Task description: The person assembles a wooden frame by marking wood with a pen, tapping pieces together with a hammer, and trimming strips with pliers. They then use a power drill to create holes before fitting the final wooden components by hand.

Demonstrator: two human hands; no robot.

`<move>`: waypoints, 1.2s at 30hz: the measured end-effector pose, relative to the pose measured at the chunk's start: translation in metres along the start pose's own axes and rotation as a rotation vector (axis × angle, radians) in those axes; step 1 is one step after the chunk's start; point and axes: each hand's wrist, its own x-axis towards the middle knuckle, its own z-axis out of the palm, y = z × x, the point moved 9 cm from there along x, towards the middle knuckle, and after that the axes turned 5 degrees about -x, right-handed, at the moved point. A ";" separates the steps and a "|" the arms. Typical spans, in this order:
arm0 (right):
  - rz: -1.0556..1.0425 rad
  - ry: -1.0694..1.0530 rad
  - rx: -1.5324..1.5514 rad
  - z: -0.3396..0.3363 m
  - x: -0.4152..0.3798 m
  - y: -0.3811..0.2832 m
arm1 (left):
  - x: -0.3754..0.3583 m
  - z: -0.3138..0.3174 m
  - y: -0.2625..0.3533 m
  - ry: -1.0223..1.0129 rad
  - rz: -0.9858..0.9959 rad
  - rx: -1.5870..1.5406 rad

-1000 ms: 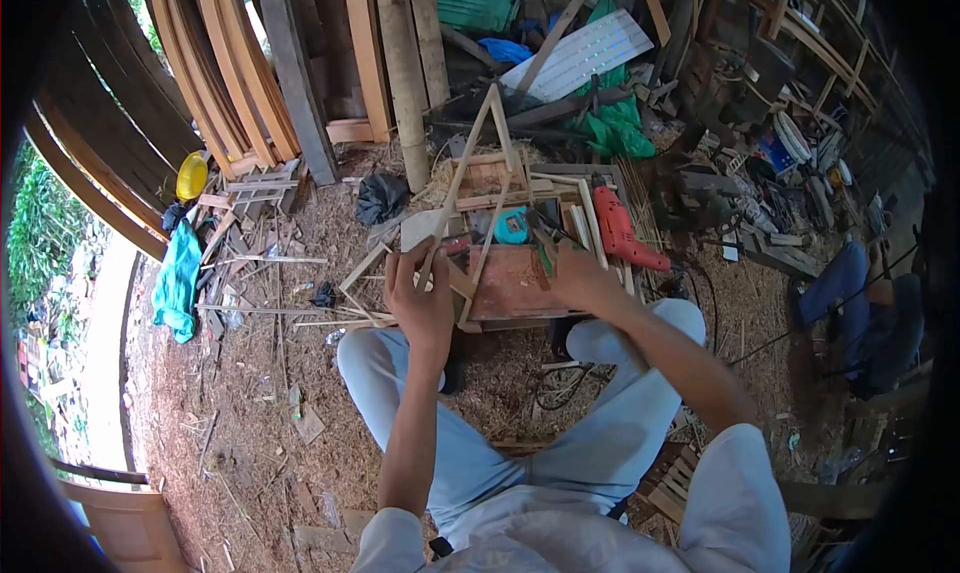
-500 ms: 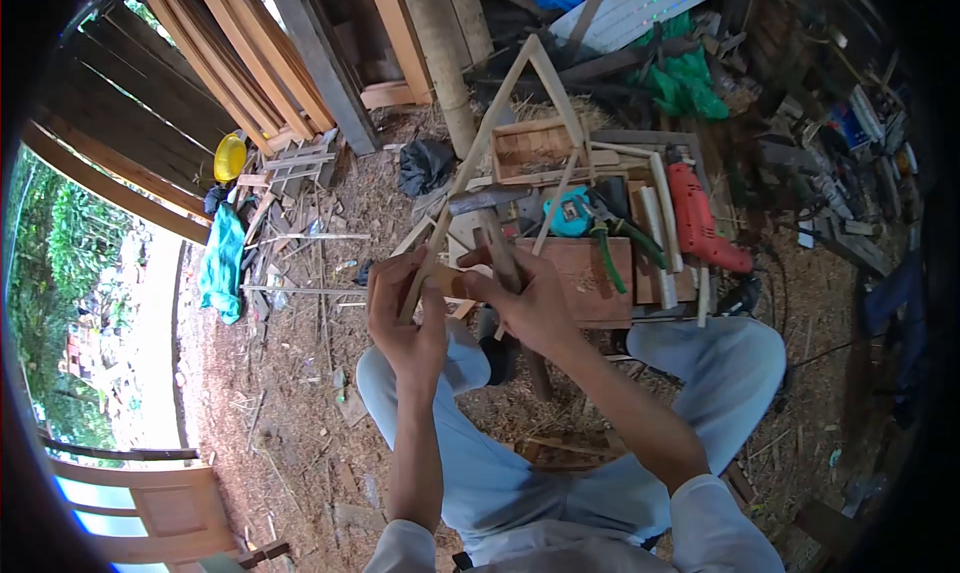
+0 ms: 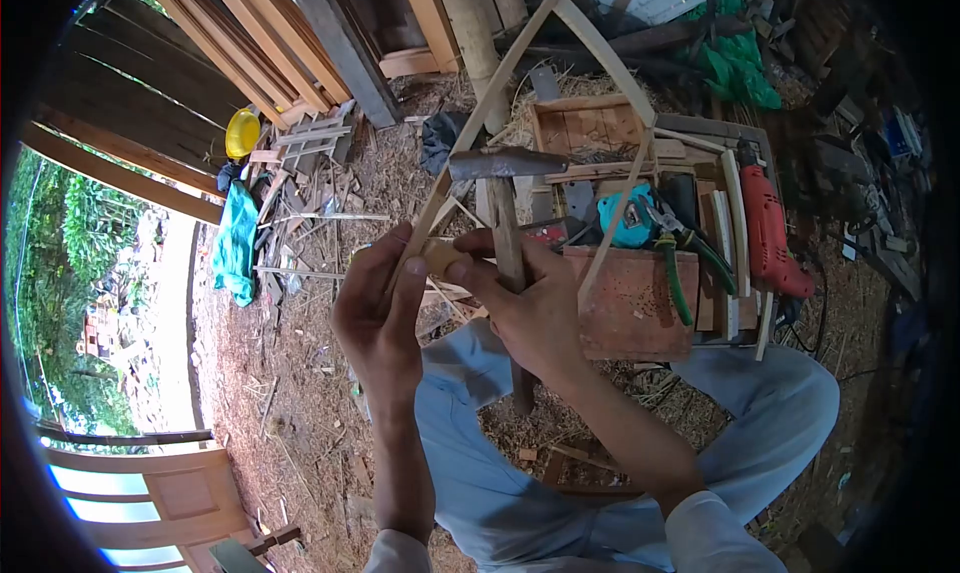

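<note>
My left hand (image 3: 385, 303) is closed around one strip of a narrow, pointed wooden frame (image 3: 497, 83), whose peak points away from me. My right hand (image 3: 530, 298) grips the wooden handle of a hammer (image 3: 508, 163), the metal head lying sideways above the fingers. Between the two hands is a small flat piece of wood (image 3: 440, 257), pinched by the right thumb and fingers against the frame strip. The frame's other strip slants down to the right, over the low work surface.
On the low bench (image 3: 640, 313) lie a teal tape measure (image 3: 626, 218), green-handled pliers (image 3: 672, 278), a red drill (image 3: 768, 223) and wood strips. Behind them sits a wooden box (image 3: 590, 108). Shavings and scraps cover the ground; a teal bag (image 3: 235, 253) lies left.
The view has shifted, so the bench and its tools appear lower and further right. Both hands keep their hold on the frame, small wood piece and hammer.
</note>
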 end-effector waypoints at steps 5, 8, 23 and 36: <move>-0.009 -0.025 0.177 0.002 0.006 -0.006 | 0.016 0.001 0.005 0.001 -0.048 -0.009; 0.142 -0.036 0.129 -0.003 0.005 -0.007 | 0.023 0.007 0.015 0.039 -0.061 -0.003; 0.067 -0.009 0.148 -0.014 0.012 -0.020 | 0.020 0.013 0.013 0.023 -0.071 0.054; 0.147 -0.015 0.052 -0.030 -0.008 -0.013 | -0.012 0.026 0.016 -0.021 0.017 0.030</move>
